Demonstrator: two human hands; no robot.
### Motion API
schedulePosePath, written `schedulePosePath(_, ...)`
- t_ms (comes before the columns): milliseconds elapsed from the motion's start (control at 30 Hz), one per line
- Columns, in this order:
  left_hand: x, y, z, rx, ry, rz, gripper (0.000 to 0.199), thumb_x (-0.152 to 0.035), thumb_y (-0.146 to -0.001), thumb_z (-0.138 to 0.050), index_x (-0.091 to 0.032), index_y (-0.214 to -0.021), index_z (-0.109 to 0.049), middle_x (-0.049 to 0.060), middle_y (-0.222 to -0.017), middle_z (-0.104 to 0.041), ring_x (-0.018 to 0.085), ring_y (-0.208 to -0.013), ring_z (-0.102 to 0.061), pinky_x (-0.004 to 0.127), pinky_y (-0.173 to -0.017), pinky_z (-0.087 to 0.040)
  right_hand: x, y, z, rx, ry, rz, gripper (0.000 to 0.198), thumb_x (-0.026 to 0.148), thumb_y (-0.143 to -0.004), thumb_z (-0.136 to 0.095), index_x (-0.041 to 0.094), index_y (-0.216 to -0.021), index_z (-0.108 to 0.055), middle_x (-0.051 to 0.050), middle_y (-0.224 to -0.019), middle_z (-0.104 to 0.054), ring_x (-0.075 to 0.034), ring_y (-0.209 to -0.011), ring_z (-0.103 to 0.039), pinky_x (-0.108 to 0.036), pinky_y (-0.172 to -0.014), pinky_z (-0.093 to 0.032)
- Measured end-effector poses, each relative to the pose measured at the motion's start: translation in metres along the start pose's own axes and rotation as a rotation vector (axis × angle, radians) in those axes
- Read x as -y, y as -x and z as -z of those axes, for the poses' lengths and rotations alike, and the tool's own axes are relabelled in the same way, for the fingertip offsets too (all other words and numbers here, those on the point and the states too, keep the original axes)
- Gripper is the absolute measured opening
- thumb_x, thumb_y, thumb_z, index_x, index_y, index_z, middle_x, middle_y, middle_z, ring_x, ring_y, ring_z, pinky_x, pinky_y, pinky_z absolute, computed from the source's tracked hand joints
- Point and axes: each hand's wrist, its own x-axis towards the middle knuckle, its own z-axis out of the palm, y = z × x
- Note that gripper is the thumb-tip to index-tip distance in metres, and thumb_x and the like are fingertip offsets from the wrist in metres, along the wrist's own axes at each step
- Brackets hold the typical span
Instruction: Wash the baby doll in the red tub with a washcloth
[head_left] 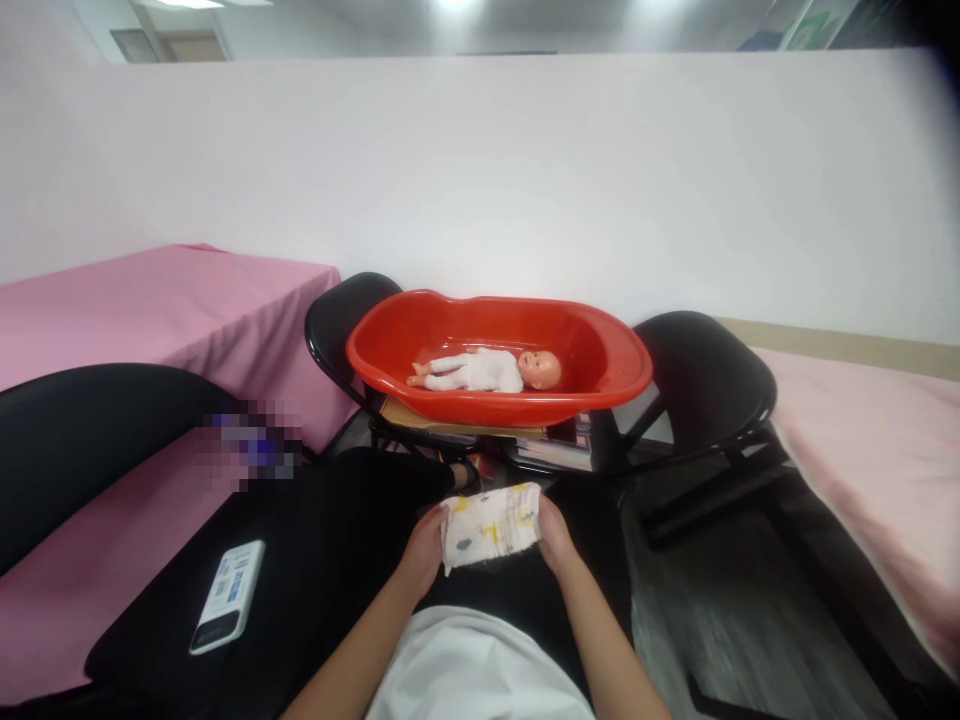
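A white cloth (491, 527) with yellow and grey-blue figures is stretched, folded, between my two hands above my lap. My left hand (426, 550) grips its left edge, and my right hand (553, 530) has hold of the right edge; the fingers are partly hidden by the cloth. Beyond it stands a red baby bathtub (611, 375). Inside the tub a baby doll (491, 370) in white clothes lies on its back, head to the right and feet to the left.
Black chairs (709, 385) stand at both sides of the tub, with books (555, 452) beneath it. A phone (227, 595) lies on a black seat at the left. Pink-covered tables (187, 300) flank the scene, and a white partition (487, 170) rises behind.
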Motion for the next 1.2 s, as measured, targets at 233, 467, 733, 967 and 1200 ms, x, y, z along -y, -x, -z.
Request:
schedulePosePath(233, 0.0, -0.003, 0.0, 0.031, 0.038, 0.016, 0.024, -0.029, -0.081, -0.063, -0.011, -0.097, -0.066, 0.013, -0.097, -0.073, 0.028, -0.103, -0.067, 0.04, -0.092, -0.052, 0.002, 0.004, -0.004, 0.066, 0.013, -0.048, 0.028, 0.04, -0.068, -0.071, 0.018, -0.085, -0.072, -0.005, -0.084, -0.074, -0.023, -0.077, -0.068, -0.031, -0.07, -0.051)
schedulePosePath(467, 0.007, -0.006, -0.005, -0.068, -0.073, -0.047, 0.028, -0.024, -0.077, -0.071, -0.015, -0.104, -0.064, 0.01, -0.098, -0.073, 0.023, -0.094, -0.069, 0.034, -0.086, -0.054, -0.012, -0.003, -0.006, 0.165, 0.237, 0.107, 0.04, 0.055, -0.07, -0.069, 0.018, -0.087, -0.074, -0.004, -0.085, -0.072, -0.02, -0.084, -0.062, -0.03, -0.083, -0.044)
schedulePosePath(733, 0.02, -0.017, 0.0, 0.001, -0.218, -0.1, 0.042, -0.035, -0.072, -0.077, -0.014, -0.107, -0.069, 0.012, -0.1, -0.073, 0.023, -0.093, -0.069, 0.032, -0.087, -0.051, -0.033, 0.02, -0.043, 0.187, 0.351, 0.221, 0.047, 0.065, -0.075, -0.06, 0.019, -0.074, -0.068, -0.002, -0.073, -0.063, -0.018, -0.072, -0.054, -0.028, -0.071, -0.043)
schedulePosePath(967, 0.017, -0.013, 0.003, 0.031, -0.29, -0.133, 0.057, -0.046, -0.064, -0.079, -0.014, -0.11, -0.069, 0.011, -0.098, -0.073, 0.025, -0.091, -0.069, 0.03, -0.075, -0.052, -0.049, 0.03, -0.059, 0.296, 0.525, 0.404, 0.043, 0.054, -0.089, -0.048, 0.017, -0.077, -0.066, -0.004, -0.082, -0.056, -0.017, -0.079, -0.054, -0.027, -0.077, -0.043)
schedulePosePath(1200, 0.013, -0.008, 0.0, 0.014, -0.306, -0.193, 0.058, -0.049, -0.062, -0.078, -0.015, -0.108, -0.07, 0.011, -0.112, -0.07, 0.027, -0.105, -0.065, 0.031, -0.083, -0.051, -0.049, 0.022, -0.043, 0.248, 0.546, 0.411, 0.051, 0.062, -0.086, -0.046, 0.015, -0.075, -0.064, -0.004, -0.079, -0.055, -0.018, -0.077, -0.053, -0.028, -0.076, -0.043)
